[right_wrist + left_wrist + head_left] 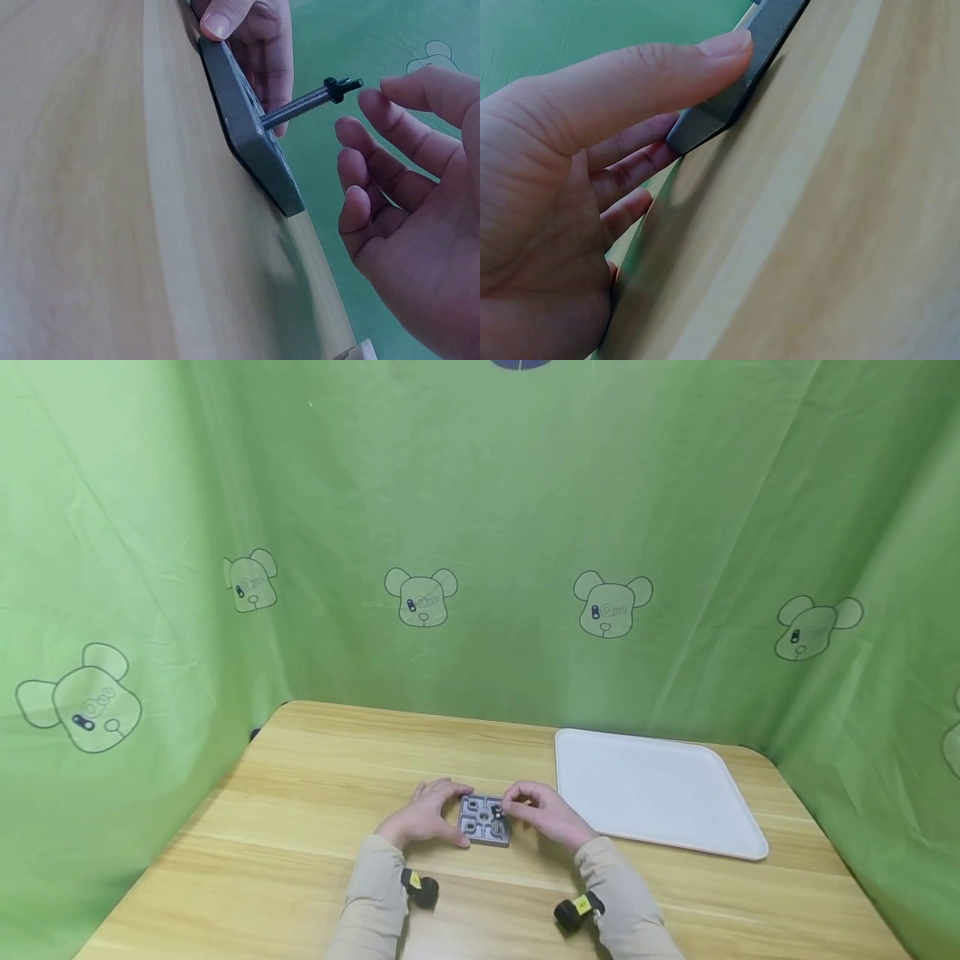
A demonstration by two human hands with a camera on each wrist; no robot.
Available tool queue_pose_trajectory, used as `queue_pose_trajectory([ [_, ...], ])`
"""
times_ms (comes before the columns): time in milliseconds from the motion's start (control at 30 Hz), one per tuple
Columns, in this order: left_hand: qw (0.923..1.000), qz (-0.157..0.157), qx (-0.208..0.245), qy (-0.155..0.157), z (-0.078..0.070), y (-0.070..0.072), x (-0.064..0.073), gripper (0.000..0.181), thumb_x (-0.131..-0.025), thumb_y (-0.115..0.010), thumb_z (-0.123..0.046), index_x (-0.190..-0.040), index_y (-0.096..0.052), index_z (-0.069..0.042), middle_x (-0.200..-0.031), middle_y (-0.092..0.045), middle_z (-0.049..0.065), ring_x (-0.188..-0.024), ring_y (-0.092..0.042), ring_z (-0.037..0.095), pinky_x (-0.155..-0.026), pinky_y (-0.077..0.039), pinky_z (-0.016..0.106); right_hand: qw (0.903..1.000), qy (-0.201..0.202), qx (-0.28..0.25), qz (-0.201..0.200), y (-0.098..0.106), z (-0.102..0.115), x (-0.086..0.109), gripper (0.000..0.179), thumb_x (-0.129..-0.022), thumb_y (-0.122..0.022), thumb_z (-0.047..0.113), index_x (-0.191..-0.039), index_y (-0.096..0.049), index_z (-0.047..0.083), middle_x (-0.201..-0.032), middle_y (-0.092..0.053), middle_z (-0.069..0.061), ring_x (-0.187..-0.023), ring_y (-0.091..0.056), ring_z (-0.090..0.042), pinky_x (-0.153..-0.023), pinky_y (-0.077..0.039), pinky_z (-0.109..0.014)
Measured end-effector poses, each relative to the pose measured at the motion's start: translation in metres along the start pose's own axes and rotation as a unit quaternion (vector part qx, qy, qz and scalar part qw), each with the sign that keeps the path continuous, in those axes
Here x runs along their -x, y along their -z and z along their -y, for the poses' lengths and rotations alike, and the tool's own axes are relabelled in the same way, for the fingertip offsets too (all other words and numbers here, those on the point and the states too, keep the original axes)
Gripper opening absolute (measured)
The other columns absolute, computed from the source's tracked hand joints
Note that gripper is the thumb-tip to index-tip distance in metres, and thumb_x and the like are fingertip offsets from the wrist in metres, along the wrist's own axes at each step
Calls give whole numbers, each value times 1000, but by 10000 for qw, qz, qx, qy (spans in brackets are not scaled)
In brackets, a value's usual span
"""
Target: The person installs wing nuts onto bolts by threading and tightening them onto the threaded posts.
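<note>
A grey square plate (486,837) with recessed compartments lies on the wooden table. My left hand (422,817) grips its left side, thumb on the near edge and fingers at the far edge; the left wrist view shows the thumb on the dark plate (724,105). From the plate rises a threaded bolt (296,110), topped by a small black winged piece, seemingly a wing nut (337,89). Beside it is my right hand (420,180), fingers loosely bent, with thumb and forefinger tips close to the black piece and a slight gap visible. The bolt's lower end is hidden inside the plate.
A white tray (652,785) lies on the table (300,843) at the back right, just beyond my right hand. Green curtains (517,527) printed with bear faces hang around the back and sides. Black wrist cameras (425,893) are strapped at both sleeves.
</note>
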State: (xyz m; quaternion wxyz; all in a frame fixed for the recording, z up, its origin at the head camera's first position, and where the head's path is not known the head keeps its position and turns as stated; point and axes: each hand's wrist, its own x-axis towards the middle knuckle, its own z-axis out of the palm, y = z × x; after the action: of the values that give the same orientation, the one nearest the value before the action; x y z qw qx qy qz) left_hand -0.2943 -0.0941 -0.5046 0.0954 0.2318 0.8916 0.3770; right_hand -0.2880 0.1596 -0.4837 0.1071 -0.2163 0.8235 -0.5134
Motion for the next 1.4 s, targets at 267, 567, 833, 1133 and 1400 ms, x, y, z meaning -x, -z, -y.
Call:
queue_pose_trajectory([
  [267, 10000, 14, 71, -13, 0, 1, 0, 87, -62, -87, -32, -140, -50, -16, -151, -44, 10, -148, -25, 35, -122, 0, 60, 9994, 288, 162, 104, 0, -3, -1, 30, -93, -62, 21, -121, -64, 10, -120, -65, -14, -96, -56, -16, -79, -51, -31],
  [567, 10000, 8, 40, -89, 0, 1, 0, 87, -62, -87, -32, -139, -50, -14, -150, -45, 12, -147, -25, 37, -121, -1, 62, 9947, 794, 569, 330, 0, -2, 1, 28, -94, -57, 22, -120, -67, 16, -126, -66, -7, -109, -57, -15, -91, -46, -37],
  [833, 10000, 5, 2, -80, 2, 0, -1, 87, -62, -87, -33, -139, -50, -15, -150, -44, 11, -147, -26, 36, -122, -1, 62, 9969, 572, 424, 345, -1, 0, 1, 27, -92, -59, 19, -117, -69, 15, -124, -66, -10, -107, -56, -20, -91, -45, -36],
  [1133, 10000, 35, -17, -30, 1, 0, 0, 87, -62, -87, -33, -140, -50, -18, -151, -44, 8, -148, -25, 34, -122, 0, 60, 9983, 418, 305, 260, -3, -4, -1, 26, -90, -63, 16, -115, -68, 11, -115, -67, -12, -100, -55, -18, -89, -44, -36],
  [1400, 9999, 12, -80, -61, 3, -1, -1, 88, -62, -86, -34, -140, -50, -18, -151, -44, 8, -148, -26, 34, -122, 0, 60, 9989, 232, 377, 141, -6, 21, 7, 26, -88, -67, 15, -111, -66, 3, -105, -65, -19, -92, -54, -15, -87, -43, -32],
])
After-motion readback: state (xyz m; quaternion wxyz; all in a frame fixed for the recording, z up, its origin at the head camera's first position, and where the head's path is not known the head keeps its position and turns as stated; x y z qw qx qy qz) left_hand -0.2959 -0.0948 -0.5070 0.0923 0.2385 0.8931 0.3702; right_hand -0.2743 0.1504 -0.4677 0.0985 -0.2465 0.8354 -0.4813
